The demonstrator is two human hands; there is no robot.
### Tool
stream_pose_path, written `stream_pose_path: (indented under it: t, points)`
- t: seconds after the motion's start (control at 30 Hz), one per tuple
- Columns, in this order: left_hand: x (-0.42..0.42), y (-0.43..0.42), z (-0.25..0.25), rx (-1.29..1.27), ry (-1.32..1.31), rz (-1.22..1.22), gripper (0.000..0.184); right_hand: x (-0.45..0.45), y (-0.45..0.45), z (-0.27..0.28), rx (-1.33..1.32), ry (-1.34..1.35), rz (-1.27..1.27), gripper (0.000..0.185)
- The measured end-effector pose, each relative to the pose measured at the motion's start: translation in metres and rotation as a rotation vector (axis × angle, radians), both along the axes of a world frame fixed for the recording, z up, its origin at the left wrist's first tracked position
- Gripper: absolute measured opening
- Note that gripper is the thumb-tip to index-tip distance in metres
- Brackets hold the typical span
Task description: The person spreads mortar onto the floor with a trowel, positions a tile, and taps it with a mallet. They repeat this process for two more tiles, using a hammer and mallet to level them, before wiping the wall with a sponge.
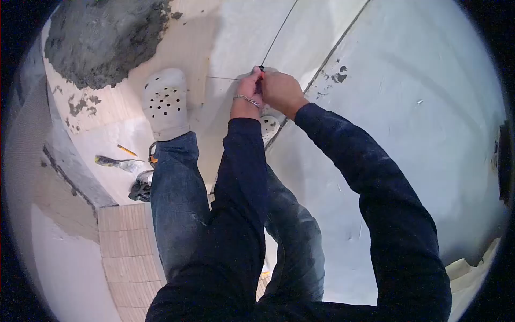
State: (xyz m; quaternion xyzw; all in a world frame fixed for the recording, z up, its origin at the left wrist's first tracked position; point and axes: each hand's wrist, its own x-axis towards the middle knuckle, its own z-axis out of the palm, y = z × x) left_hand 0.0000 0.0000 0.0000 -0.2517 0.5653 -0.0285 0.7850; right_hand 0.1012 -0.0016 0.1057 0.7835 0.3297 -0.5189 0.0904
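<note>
My left hand, with a chain bracelet at the wrist, is closed around a small dark object with a black tip and a bit of red. Most of that object is hidden by the fingers. Pressed close beside it, my right hand is also closed at the same object; its kind cannot be made out. Both hands are held over pale tiles, where the thin dark joints between them meet.
A heap of wet grey mortar lies at upper left, near my white clog. A putty knife, a yellow pencil and a dark crumpled item lie left of my leg. A large pale panel spans the right.
</note>
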Motion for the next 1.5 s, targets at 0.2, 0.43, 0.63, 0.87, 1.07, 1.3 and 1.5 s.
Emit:
stream_pose_path:
  t: [0.2,0.43,0.63,0.87,1.07,1.3,1.5]
  points:
    - [0.005,0.009,0.020,0.044,-0.014,-0.003,0.025,-0.003,-0.005,-0.001,0.036,-0.091,0.098,0.022]
    - [-0.039,0.018,0.044,0.075,-0.409,-0.183,0.031,-0.005,-0.038,0.006,0.083,-0.107,-0.447,0.036]
    - [-0.110,0.044,0.115,0.411,-0.002,-0.976,0.027,-0.028,-0.126,0.013,0.122,-0.290,-0.824,0.036]
    - [-0.120,0.023,0.300,0.645,-0.212,-1.226,0.038,-0.044,-0.155,0.011,0.144,-0.332,-0.856,0.034]
    - [-0.118,-0.045,0.333,0.726,-0.343,-1.543,0.048,-0.042,-0.103,0.036,0.306,-0.392,-1.031,0.027]
    - [-0.130,-0.087,0.257,1.178,-0.457,-1.464,0.046,0.001,0.079,0.052,0.617,-0.318,-0.804,0.028]
    - [-0.060,0.038,0.305,0.961,-0.457,-1.519,0.050,0.044,0.297,0.051,1.085,-0.476,-0.373,0.023]
